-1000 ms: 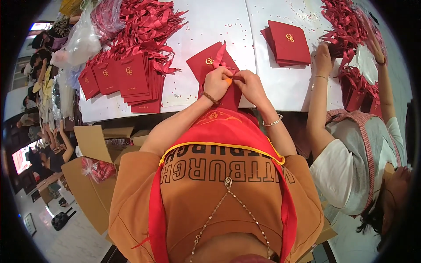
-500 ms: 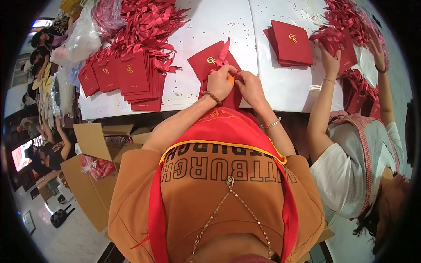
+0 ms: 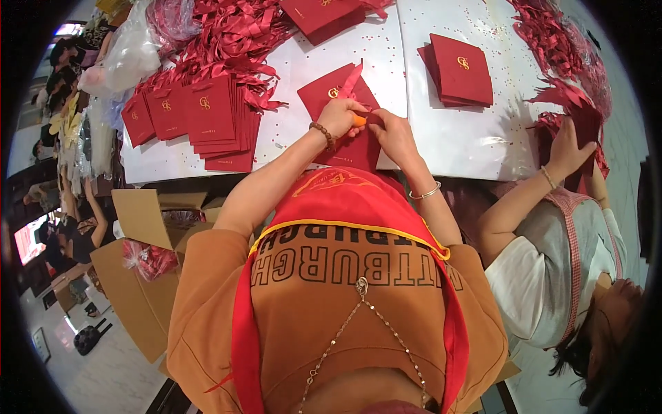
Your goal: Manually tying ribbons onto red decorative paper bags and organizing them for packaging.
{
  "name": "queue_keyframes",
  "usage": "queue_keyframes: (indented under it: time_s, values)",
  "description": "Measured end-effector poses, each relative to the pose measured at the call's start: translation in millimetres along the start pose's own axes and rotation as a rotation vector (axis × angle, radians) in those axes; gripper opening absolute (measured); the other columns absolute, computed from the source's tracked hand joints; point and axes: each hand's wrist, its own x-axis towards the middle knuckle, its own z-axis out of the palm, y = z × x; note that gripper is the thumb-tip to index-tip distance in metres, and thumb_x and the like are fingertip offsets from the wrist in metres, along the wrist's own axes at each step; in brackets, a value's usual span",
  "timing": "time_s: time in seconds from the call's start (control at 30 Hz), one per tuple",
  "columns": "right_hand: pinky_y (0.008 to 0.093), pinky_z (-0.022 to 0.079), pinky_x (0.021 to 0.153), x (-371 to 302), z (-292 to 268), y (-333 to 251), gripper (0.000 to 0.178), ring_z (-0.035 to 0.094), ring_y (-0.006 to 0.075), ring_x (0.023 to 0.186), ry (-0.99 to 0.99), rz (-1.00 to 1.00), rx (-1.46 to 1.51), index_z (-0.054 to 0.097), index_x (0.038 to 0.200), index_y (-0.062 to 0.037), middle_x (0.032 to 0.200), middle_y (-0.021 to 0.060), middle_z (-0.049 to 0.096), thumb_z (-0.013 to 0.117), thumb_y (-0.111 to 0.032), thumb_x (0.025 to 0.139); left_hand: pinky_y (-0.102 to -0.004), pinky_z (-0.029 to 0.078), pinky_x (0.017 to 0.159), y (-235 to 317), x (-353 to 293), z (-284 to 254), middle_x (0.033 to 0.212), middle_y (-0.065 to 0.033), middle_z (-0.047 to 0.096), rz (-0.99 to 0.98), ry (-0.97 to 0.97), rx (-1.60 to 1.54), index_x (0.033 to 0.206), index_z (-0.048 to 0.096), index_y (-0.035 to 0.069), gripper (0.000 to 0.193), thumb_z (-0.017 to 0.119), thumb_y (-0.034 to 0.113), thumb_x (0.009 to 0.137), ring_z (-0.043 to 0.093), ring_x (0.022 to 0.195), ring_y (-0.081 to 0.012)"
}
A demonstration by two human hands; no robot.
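Note:
A dark red paper gift bag [image 3: 318, 92] lies flat on the table's near edge before me, a gold emblem on its face. From its middle a red ribbon [image 3: 354, 80] sticks up. My left hand [image 3: 338, 120], with a beaded bracelet, is closed over the bag and pinches the ribbon; something small and orange [image 3: 359, 120] shows at its fingers. Close on its right, my right hand [image 3: 394, 136], with a silver bangle, is closed in a pinch at the ribbon too. The ribbon's part between the fingertips is mostly hidden.
Stacked red bags [image 3: 210, 114] and a heap of red ribbons [image 3: 238, 34] lie left. More bags lie at the far middle [image 3: 324, 19] and right [image 3: 463, 72]. A co-worker's hand [image 3: 567, 155] holds bags on the right. An open carton [image 3: 141, 224] stands below left.
A pile of red bags has come into place at the table's far middle. The co-worker's hands have moved nearer the right edge. My hands stay at the bag, the left shifting slightly.

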Motion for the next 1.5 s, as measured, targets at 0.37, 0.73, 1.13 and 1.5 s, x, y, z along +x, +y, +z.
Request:
queue_keyframes:
  time_s: [0.37, 0.73, 1.13, 1.5]
  values:
    - [0.0376, 0.046, 0.064, -2.2, 3.1, 3.5, 0.017, 0.058, 0.0354, 0.075, -0.016, -0.092, -0.082, 0.057, 0.09, 0.0008, 0.081, 0.0192, 0.06, 0.061, -0.004, 0.074, -0.0213, 0.04, 0.043, -5.2, -4.9, 6.8, 0.063, -0.0082, 0.056, 0.091, 0.104, 0.025, 0.092, 0.057, -0.005, 0.013, 0.054, -0.002, 0.079, 0.052, 0.05, -0.012]
    - [0.0414, 0.046, 0.064, -12.7, 8.7, 0.1, 0.018, 0.055, 0.0363, 0.075, 0.022, -0.232, -0.021, 0.054, 0.093, -0.0029, 0.081, 0.0164, 0.056, 0.055, 0.0, 0.076, -0.0356, 0.046, 0.065, 39.9, 14.5, -31.4, 0.072, -0.0131, 0.063, 0.28, -0.311, 1.068, 0.082, 0.068, 0.008, 0.026, 0.055, 0.029, 0.074, 0.061, 0.069, -0.0236]
    - [0.0426, 0.045, 0.062, -10.6, 6.9, -4.5, 0.014, 0.055, 0.0367, 0.074, 0.005, -0.277, -0.085, 0.052, 0.092, -0.0023, 0.081, 0.0169, 0.054, 0.053, -0.003, 0.078, -0.0235, 0.035, 0.046, 29.0, 33.5, -30.3, 0.06, -0.0001, 0.055, 0.177, -0.097, 0.495, 0.073, 0.063, 0.002, 0.018, 0.058, 0.019, 0.076, 0.048, 0.052, -0.0088]
    - [0.0421, 0.045, 0.062, -10.7, 7.9, -1.9, 0.017, 0.055, 0.0368, 0.075, 0.002, -0.291, -0.024, 0.051, 0.094, -0.0036, 0.084, 0.0166, 0.053, 0.055, -0.002, 0.078, -0.0243, 0.045, 0.066, 46.8, 11.4, -65.7, 0.072, -0.0044, 0.061, 0.274, -0.221, 0.791, 0.087, 0.065, 0.0, 0.022, 0.063, 0.02, 0.078, 0.057, 0.07, -0.0125]
